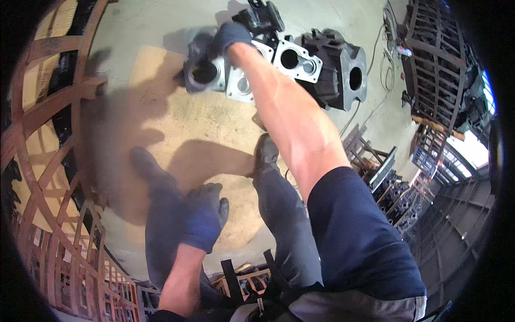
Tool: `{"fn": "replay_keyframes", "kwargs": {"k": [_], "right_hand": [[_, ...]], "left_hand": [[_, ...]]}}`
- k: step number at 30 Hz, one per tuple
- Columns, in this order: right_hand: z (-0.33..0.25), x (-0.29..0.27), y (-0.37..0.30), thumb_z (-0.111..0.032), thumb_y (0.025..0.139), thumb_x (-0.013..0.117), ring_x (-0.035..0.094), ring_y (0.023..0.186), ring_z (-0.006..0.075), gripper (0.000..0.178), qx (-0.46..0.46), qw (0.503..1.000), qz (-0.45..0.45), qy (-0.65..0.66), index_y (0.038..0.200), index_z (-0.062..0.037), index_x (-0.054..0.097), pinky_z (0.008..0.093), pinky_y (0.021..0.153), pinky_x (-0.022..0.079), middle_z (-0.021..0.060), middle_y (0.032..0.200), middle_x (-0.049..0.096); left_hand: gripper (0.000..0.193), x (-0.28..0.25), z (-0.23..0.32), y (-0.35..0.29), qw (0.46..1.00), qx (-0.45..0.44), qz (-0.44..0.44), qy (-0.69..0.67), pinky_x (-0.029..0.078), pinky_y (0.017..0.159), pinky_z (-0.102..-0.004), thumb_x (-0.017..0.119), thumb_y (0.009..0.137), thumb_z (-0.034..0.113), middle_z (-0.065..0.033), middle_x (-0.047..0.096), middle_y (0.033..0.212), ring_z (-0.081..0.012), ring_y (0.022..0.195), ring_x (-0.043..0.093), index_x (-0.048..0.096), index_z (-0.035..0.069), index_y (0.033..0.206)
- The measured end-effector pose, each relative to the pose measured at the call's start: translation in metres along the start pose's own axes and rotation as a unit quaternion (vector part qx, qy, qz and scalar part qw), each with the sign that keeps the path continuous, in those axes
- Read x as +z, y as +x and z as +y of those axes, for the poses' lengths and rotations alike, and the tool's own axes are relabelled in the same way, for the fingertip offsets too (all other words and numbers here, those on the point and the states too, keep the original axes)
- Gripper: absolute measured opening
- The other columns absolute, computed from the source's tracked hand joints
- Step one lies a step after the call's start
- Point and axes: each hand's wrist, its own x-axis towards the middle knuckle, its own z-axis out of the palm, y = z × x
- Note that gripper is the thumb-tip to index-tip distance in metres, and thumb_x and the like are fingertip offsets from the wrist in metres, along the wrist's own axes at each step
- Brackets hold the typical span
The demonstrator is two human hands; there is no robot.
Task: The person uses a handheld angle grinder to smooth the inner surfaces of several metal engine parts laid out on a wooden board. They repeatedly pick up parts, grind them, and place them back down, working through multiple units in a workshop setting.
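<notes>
My right hand, in a dark glove, reaches far ahead over a group of metal castings. It grips the top of the leftmost casting, a dark part with a pale machined flange and a round hole; both look blurred, and the fingertips are hard to make out. Beside it, partly behind my forearm, is another casting with a pale flange. To the right sits a third flange with two round openings. My left hand, in a blue and dark glove, hovers by my left thigh, thumb apart, holding nothing.
A large black casting with a round hole stands right of the group, and a smaller black one lies behind. Rusty metal racks run along the left. Cables lie on the floor. A wire crate stands far right.
</notes>
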Motion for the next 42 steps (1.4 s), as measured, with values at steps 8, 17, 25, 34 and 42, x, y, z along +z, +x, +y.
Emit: {"fn": "replay_keyframes", "kwargs": {"k": [8, 17, 25, 34, 42], "right_hand": [[0.106, -0.095, -0.136, -0.038, 0.085, 0.058, 0.065, 0.096, 0.0419, 0.044, 0.107, 0.987, 0.024, 0.113, 0.105, -0.0002, 0.068, 0.0450, 0.086, 0.052, 0.0273, 0.098, 0.067], [0.224, 0.051, -0.267, -0.056, 0.079, 0.063, 0.068, 0.099, 0.0335, 0.058, 0.344, 0.929, -0.074, 0.114, 0.100, -0.0033, 0.073, 0.0403, 0.083, 0.052, 0.0211, 0.104, 0.070], [0.257, 0.150, -0.244, -0.028, 0.089, 0.064, 0.069, 0.080, 0.0261, 0.030, 0.421, 0.880, -0.023, 0.219, 0.103, -0.0016, 0.069, 0.0396, 0.067, 0.055, 0.0143, 0.094, 0.072], [0.236, 0.058, -0.188, -0.030, 0.081, 0.069, 0.070, 0.087, 0.0288, 0.035, 0.301, 0.922, -0.001, 0.242, 0.107, -0.0068, 0.066, 0.0381, 0.072, 0.056, 0.0141, 0.100, 0.071], [0.248, 0.066, -0.234, -0.026, 0.077, 0.070, 0.070, 0.087, 0.0312, 0.034, 0.264, 0.813, 0.163, 0.493, 0.103, -0.0040, 0.068, 0.0369, 0.076, 0.054, 0.0188, 0.091, 0.071]], "left_hand": [[0.032, 0.019, 0.003, 0.005, 0.998, 0.059, 0.001, 0.022, 0.049, 0.091, -0.0415, 0.067, 0.083, 0.014, -0.0228, 0.067, 0.106, -0.0365, 0.100, 0.064, 0.066, -0.003, 0.110], [0.027, 0.057, -0.005, 0.005, 0.995, 0.028, -0.092, 0.024, 0.050, 0.087, -0.0440, 0.067, 0.081, 0.012, -0.0221, 0.068, 0.104, -0.0390, 0.097, 0.064, 0.067, 0.000, 0.105], [0.029, 0.068, 0.040, 0.025, 0.998, 0.060, -0.025, 0.009, 0.049, 0.089, -0.0426, 0.067, 0.083, 0.015, -0.0200, 0.068, 0.106, -0.0369, 0.098, 0.064, 0.067, 0.000, 0.108], [0.030, 0.098, 0.035, 0.036, 0.993, 0.110, -0.030, 0.037, 0.052, 0.086, -0.0414, 0.069, 0.081, 0.014, -0.0214, 0.069, 0.101, -0.0372, 0.094, 0.066, 0.067, -0.002, 0.106], [0.030, 0.114, 0.035, 0.041, 0.993, 0.078, -0.068, 0.050, 0.050, 0.089, -0.0418, 0.069, 0.082, 0.017, -0.0191, 0.068, 0.105, -0.0350, 0.099, 0.064, 0.067, 0.000, 0.107]]}}
